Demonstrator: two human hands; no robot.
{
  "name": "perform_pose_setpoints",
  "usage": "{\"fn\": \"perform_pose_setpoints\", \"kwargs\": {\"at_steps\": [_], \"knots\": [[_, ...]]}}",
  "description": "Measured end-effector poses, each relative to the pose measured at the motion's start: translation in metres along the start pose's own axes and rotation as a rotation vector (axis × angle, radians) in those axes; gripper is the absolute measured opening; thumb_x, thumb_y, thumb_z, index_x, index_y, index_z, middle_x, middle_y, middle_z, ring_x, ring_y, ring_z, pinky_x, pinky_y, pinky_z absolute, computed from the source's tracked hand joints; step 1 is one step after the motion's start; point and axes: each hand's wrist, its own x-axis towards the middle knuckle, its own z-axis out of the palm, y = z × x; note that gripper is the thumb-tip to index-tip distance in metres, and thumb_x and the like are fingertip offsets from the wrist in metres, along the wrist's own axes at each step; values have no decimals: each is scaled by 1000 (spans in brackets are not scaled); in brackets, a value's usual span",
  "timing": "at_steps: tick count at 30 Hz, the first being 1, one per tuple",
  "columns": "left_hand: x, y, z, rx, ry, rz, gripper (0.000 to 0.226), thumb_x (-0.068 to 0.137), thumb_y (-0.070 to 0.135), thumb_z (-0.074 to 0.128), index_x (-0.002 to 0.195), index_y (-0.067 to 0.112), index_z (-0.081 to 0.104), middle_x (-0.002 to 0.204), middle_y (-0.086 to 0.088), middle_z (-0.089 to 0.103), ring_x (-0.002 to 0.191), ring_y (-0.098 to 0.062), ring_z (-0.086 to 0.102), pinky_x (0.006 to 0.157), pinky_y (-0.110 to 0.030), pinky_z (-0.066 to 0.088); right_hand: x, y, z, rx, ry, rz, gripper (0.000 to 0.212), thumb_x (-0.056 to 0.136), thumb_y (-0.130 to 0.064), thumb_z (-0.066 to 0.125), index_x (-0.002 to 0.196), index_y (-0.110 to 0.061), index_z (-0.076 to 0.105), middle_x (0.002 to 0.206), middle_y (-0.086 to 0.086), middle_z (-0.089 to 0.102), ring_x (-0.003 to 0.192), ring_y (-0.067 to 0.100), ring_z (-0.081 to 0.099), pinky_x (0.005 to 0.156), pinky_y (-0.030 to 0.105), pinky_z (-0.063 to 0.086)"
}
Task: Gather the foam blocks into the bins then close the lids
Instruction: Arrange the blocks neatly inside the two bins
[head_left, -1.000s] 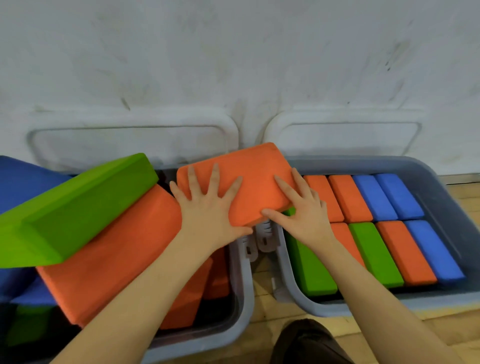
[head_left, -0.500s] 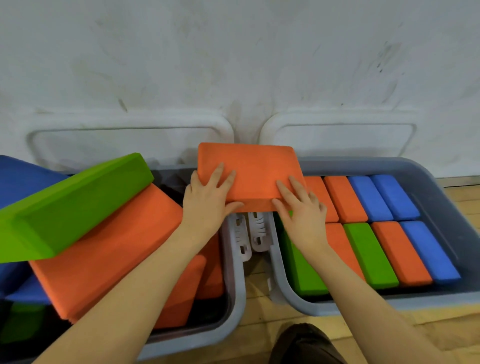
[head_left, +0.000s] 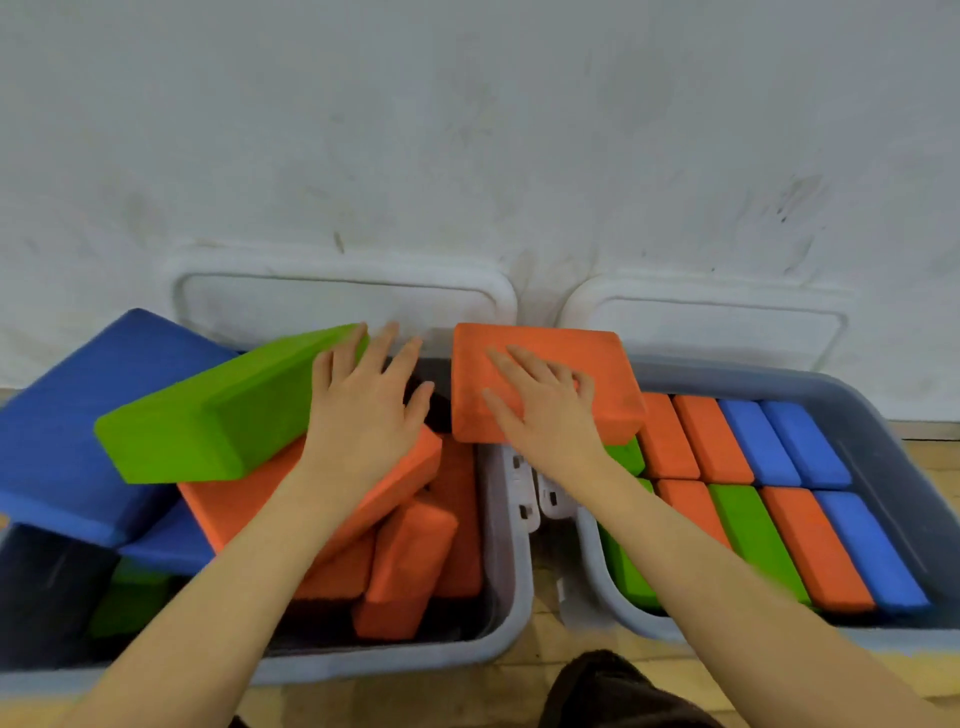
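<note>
Pressing an orange block (head_left: 545, 382) flat-fingered with the right hand (head_left: 540, 410), left hand (head_left: 363, 410) spread wide; both lids (head_left: 343, 301) standing open, left bin (head_left: 511, 571) overflowing

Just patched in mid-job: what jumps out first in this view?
The right hand lies flat on an orange block perched across the near-left corner of the right bin, above its neat rows of blocks. The left hand hangs open over the left bin, where a big green block and others are heaped crookedly. Both lids stand open against the wall.
</note>
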Motion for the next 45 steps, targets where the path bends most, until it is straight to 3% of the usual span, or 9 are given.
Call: {"fn": "perform_pose_setpoints", "kwargs": {"at_steps": [9,14,19,24,28,31,37,40,45], "knots": [[-69,-99,-56,13,-94,-339,79,75,62,27,132,13,51,146,-16,39,132,-45,32,101,-58,26,9,-133,6,112,-165,-325,64,89,-60,44,146,-44,20,156,-7,21,132,30,36,104,45,24],[-97,-144,-49,-42,-249,-495,56,94,57,27,146,41,18,158,-4,10,140,-43,11,108,-62,17,-2,-186,36,218,-215,-329,76,84,-63,52,147,-46,14,158,1,12,133,32,35,104,46,28],[-103,-169,-36,-131,-261,-530,82,68,82,11,144,51,8,156,-6,12,130,-44,34,100,-58,32,-2,-205,52,242,-75,-221,73,79,-65,57,143,-38,31,150,9,22,121,38,41,97,45,38],[-97,-168,-37,-437,-159,-474,89,64,83,36,143,44,24,155,-5,14,132,-34,35,103,-51,36,-9,-193,57,530,-66,-245,59,87,-39,64,138,-21,43,148,14,25,128,36,39,104,42,37],[-107,-151,-34,-697,94,-571,99,74,62,65,149,21,14,156,-7,4,140,-14,16,106,-36,32,-14,-175,39,631,109,-242,54,88,-21,65,135,-5,43,144,20,29,123,19,39,100,10,30],[-128,-139,-25,-528,-62,-621,110,70,77,47,150,13,7,156,-9,11,140,-25,23,106,-51,32,-19,-163,34,622,166,-236,50,87,-9,64,131,3,43,143,23,30,123,18,35,94,-4,19],[-171,-110,-8,-212,-392,-494,115,54,90,25,150,28,13,154,-15,17,126,-39,42,99,-44,37,-35,-142,62,435,-49,-175,61,84,-13,64,139,-15,38,149,16,21,131,37,37,102,43,40],[-177,-107,5,-307,-416,-527,114,61,81,56,148,37,-3,156,-14,10,125,-38,45,94,-43,43,-34,-147,69,366,-72,-126,66,84,-37,67,142,-28,38,153,15,13,133,37,34,101,46,42],[-173,-94,13,-503,-274,-567,99,76,52,68,149,31,5,157,-13,6,122,-34,48,86,-41,48,-23,-152,72,443,5,-84,52,91,-24,60,141,-25,44,156,14,17,137,36,30,106,40,33]]}}
